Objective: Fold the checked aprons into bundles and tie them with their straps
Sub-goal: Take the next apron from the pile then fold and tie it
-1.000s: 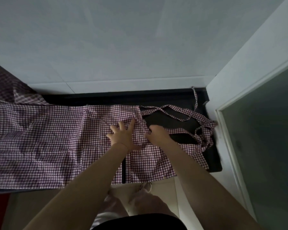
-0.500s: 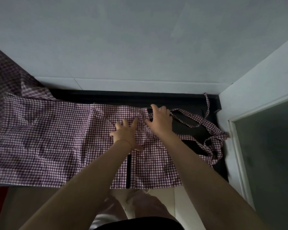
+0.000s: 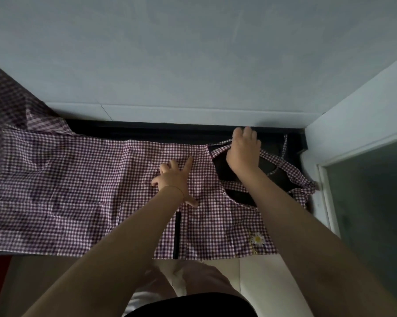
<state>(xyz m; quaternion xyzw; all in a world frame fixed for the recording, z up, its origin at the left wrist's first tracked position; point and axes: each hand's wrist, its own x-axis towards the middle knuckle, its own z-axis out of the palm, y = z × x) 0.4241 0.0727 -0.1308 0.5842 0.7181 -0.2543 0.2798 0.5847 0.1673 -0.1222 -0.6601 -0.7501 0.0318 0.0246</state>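
The left hand (image 3: 175, 179) presses flat with spread fingers on the checked apron (image 3: 83, 191), which lies spread across the dark table (image 3: 147, 133). The right hand (image 3: 244, 154) reaches to the far right over the straps (image 3: 291, 172); whether its fingers pinch one, I cannot tell.

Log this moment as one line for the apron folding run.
left hand presses purple checked apron flat | right hand on thin checked strap by wall | apron unfolded | no bundle yet

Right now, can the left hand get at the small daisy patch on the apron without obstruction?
Probably yes. The left hand rests flat on the apron, and only bare cloth lies between it and the daisy patch; the right forearm passes just beside it.
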